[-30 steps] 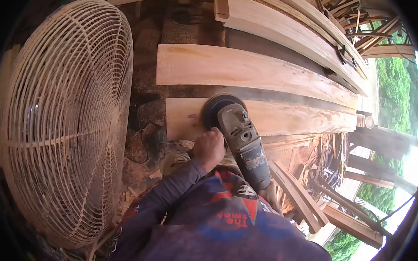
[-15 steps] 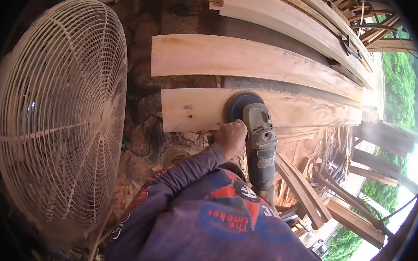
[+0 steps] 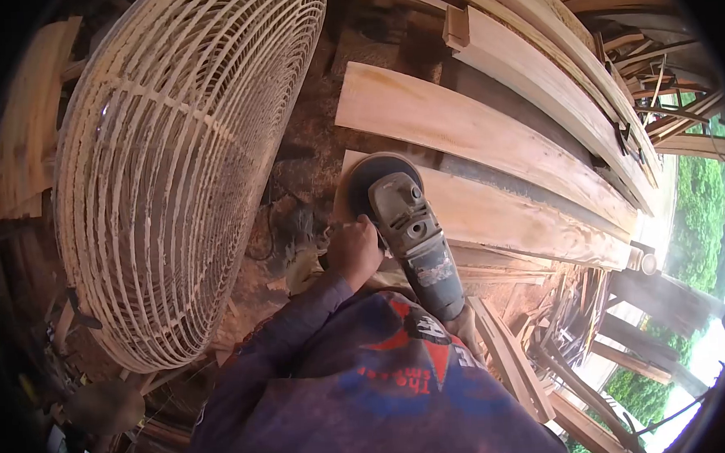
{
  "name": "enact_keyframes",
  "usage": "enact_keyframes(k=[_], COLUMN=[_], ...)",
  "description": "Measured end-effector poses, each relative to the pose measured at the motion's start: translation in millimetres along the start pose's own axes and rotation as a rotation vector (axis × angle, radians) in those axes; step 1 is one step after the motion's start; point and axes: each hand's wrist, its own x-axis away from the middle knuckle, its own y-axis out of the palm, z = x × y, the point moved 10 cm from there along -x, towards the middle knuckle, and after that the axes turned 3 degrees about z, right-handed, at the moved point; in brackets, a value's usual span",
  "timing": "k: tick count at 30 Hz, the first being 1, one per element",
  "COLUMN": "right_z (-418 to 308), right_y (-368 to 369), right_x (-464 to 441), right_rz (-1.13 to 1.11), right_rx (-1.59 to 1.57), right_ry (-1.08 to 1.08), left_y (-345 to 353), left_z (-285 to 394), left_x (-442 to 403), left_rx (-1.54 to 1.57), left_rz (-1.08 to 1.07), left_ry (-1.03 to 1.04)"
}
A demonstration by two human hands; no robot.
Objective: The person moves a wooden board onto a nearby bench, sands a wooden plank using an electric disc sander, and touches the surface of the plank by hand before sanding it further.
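Observation:
A grey-green power sander (image 3: 423,252) rests its round dark disc on the left end of the nearer wooden board (image 3: 510,219). My left hand (image 3: 354,251) is closed beside the tool's head, round what looks like its side handle, which the fingers mostly hide. At the rear end of the tool, my right hand (image 3: 463,324) shows only in part next to my shirt; its fingers are hidden. A second wide board (image 3: 456,127) lies beyond the first, with a dark gap between them.
A large dusty fan cage (image 3: 179,170) stands close on the left. Long boards and a beam (image 3: 535,78) lie at the far side. Loose strips (image 3: 509,358) and scrap wood lie at the right, with sawdust on the ground below the boards.
The sander and my left hand have moved left along the nearer board to its end. The view has turned, so the fan and boards appear tilted and farther right.

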Motion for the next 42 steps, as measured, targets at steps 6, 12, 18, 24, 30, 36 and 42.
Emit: enact_keyframes(k=[6, 12, 18, 24, 30, 36, 42], right_z=[-57, -19, 38, 105, 129, 126, 104], right_y=[-12, -16, -35, -49, -46, -29, 4], right_x=[5, 5, 27, 53, 70, 74, 61], right_rz=[-0.149, -0.049, 0.021, 0.023, 0.044, 0.077, 0.063], right_rx=[0.040, 0.004, -0.002, 0.021, -0.014, -0.041, -0.030], right_ry=[0.033, 0.024, 0.079, 0.231, 0.300, 0.292, 0.249], left_y=[-4, 4, 39, 80, 113, 130, 55], left_z=[-17, 0, 47, 109, 189, 194, 106], left_x=[19, 25, 23, 14, 14, 9, 12], left_rx=[0.048, 0.038, 0.038, -0.041, 0.043, -0.048, 0.023], left_rz=[0.033, -0.023, -0.139, -0.272, -0.284, -0.253, -0.124], left_ry=[-0.044, -0.047, 0.133, 0.244, 0.536, 0.589, 0.428])
